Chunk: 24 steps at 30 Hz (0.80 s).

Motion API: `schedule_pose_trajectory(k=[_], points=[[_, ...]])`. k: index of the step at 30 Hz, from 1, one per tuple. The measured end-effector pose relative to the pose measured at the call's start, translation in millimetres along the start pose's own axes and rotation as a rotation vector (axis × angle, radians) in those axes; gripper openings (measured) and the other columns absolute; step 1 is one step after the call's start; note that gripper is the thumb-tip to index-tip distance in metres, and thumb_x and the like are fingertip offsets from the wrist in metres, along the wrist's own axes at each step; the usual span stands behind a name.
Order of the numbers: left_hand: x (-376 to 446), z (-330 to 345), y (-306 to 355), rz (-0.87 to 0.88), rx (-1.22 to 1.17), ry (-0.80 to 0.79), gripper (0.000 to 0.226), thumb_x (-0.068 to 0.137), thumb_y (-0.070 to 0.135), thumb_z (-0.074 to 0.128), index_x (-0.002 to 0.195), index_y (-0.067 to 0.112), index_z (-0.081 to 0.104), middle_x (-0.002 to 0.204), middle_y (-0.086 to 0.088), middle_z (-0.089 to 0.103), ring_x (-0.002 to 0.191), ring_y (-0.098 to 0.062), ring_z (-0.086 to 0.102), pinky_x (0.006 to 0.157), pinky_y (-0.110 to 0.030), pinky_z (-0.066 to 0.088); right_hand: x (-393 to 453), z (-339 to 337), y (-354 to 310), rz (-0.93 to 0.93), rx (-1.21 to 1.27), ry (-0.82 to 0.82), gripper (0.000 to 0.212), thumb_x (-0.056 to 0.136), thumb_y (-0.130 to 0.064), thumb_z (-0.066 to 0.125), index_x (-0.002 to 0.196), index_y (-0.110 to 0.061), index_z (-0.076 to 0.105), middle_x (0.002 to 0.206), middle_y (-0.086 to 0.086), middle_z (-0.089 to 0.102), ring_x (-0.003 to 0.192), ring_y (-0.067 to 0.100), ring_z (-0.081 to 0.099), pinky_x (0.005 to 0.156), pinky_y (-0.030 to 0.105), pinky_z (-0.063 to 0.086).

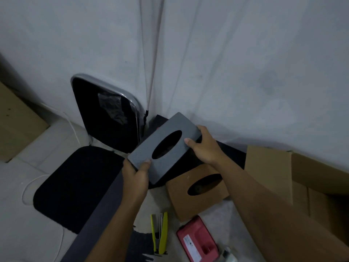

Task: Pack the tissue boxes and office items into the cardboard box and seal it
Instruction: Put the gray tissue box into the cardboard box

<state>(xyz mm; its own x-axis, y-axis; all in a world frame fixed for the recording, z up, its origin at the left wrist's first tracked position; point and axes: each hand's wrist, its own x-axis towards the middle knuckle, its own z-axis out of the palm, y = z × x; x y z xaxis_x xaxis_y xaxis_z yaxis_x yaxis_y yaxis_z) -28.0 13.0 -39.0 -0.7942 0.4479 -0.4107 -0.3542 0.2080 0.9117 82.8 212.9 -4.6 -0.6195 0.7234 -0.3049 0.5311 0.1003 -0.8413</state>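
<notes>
I hold a grey tissue box (151, 154) with a dark oval slot in both hands, lifted above the table and tilted. My left hand (136, 174) grips its near left end, my right hand (204, 146) its far right end. Below it, a brown tissue box (181, 201) with an oval slot lies on the table. The open cardboard box (268, 167) stands at the right, partly hidden by my right forearm. A yellow-green stapler (160, 233) and a red flat item (196, 241) lie near the table's front edge.
A black chair seat (75, 186) and its chrome-framed back (105, 114) stand left of the table. Another cardboard box (15, 125) sits on the floor at far left. White cable (30, 184) runs across the floor. A white wall and curtain close the back.
</notes>
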Motion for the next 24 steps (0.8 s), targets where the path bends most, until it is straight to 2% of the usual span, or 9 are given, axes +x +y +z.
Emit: schedule_pose_trajectory(k=[2, 4, 6, 8, 11, 14, 16, 20, 24], points=[[-4, 0, 13, 0.058, -0.024, -0.001, 0.056, 0.102, 0.027, 0.059, 0.152, 0.027, 0.033, 0.145, 0.003, 0.044, 0.130, -0.021, 0.051, 0.098, -0.037, 0.046, -13, -6, -8, -0.062, 0.075, 0.087, 0.057, 0.092, -0.043, 0.069, 0.141, -0.031, 0.042, 0.133, -0.011, 0.052, 0.117, 0.008, 0.054, 0.090, 0.018, 0.048], [-9, 2, 26, 0.115, -0.065, -0.011, 0.067, 0.103, 0.029, 0.058, 0.160, 0.030, 0.023, 0.154, 0.002, 0.037, 0.135, -0.020, 0.046, 0.106, -0.040, 0.044, -30, -13, -16, -0.099, 0.150, 0.152, 0.060, 0.084, -0.052, 0.072, 0.135, -0.040, 0.043, 0.136, -0.009, 0.051, 0.121, 0.011, 0.055, 0.102, 0.036, 0.051], [-19, 6, 43, 0.143, -0.129, -0.032, 0.074, 0.099, 0.036, 0.061, 0.160, 0.039, 0.020, 0.157, 0.002, 0.038, 0.137, -0.021, 0.046, 0.113, -0.048, 0.041, -54, -21, -24, -0.114, 0.210, 0.217, 0.062, 0.079, -0.057, 0.074, 0.131, -0.045, 0.045, 0.135, -0.009, 0.049, 0.121, 0.014, 0.056, 0.103, 0.042, 0.051], [-31, 10, 56, 0.163, -0.164, -0.065, 0.069, 0.096, 0.038, 0.064, 0.155, 0.036, 0.028, 0.148, -0.002, 0.048, 0.130, -0.022, 0.053, 0.108, -0.049, 0.046, -85, -30, -32, -0.132, 0.235, 0.308, 0.059, 0.081, -0.050, 0.077, 0.131, -0.043, 0.045, 0.131, -0.010, 0.050, 0.118, 0.013, 0.058, 0.098, 0.038, 0.054], [-57, 20, 77, 0.254, -0.163, -0.119, 0.040, 0.102, 0.024, 0.060, 0.135, 0.025, 0.037, 0.132, -0.003, 0.054, 0.112, -0.017, 0.059, 0.085, -0.035, 0.052, -133, -47, -35, -0.189, 0.283, 0.424, 0.058, 0.083, -0.040, 0.080, 0.132, -0.037, 0.048, 0.127, -0.008, 0.059, 0.114, 0.013, 0.062, 0.094, 0.038, 0.057], [-86, 36, 87, 0.325, -0.119, -0.209, 0.033, 0.101, 0.025, 0.060, 0.128, 0.023, 0.040, 0.123, 0.005, 0.055, 0.109, -0.012, 0.060, 0.077, -0.024, 0.049, -176, -66, -29, -0.236, 0.343, 0.520, 0.055, 0.082, -0.036, 0.081, 0.128, -0.038, 0.050, 0.124, -0.014, 0.061, 0.113, 0.006, 0.063, 0.095, 0.033, 0.057], [-104, 51, 88, 0.354, -0.085, -0.279, 0.031, 0.100, 0.034, 0.062, 0.125, 0.028, 0.044, 0.125, 0.005, 0.055, 0.113, -0.011, 0.059, 0.082, -0.023, 0.050, -201, -82, -19, -0.240, 0.329, 0.606, 0.057, 0.079, -0.042, 0.083, 0.126, -0.041, 0.050, 0.125, -0.013, 0.057, 0.114, 0.004, 0.060, 0.095, 0.029, 0.055], [-139, 85, 80, 0.375, 0.037, -0.405, 0.043, 0.096, 0.043, 0.065, 0.134, 0.033, 0.047, 0.133, 0.007, 0.047, 0.121, -0.011, 0.054, 0.099, -0.036, 0.049, -242, -118, 14, -0.180, 0.354, 0.711, 0.062, 0.072, -0.056, 0.081, 0.124, -0.048, 0.048, 0.130, -0.002, 0.052, 0.117, 0.013, 0.059, 0.097, 0.039, 0.056], [-172, 131, 70, 0.374, 0.049, -0.599, 0.050, 0.096, 0.026, 0.068, 0.138, 0.037, 0.044, 0.131, 0.015, 0.052, 0.112, 0.006, 0.057, 0.096, -0.030, 0.051, -280, -157, 47, -0.123, 0.455, 0.740, 0.060, 0.083, -0.037, 0.079, 0.130, -0.036, 0.041, 0.125, -0.008, 0.055, 0.114, 0.013, 0.061, 0.093, 0.040, 0.058]])
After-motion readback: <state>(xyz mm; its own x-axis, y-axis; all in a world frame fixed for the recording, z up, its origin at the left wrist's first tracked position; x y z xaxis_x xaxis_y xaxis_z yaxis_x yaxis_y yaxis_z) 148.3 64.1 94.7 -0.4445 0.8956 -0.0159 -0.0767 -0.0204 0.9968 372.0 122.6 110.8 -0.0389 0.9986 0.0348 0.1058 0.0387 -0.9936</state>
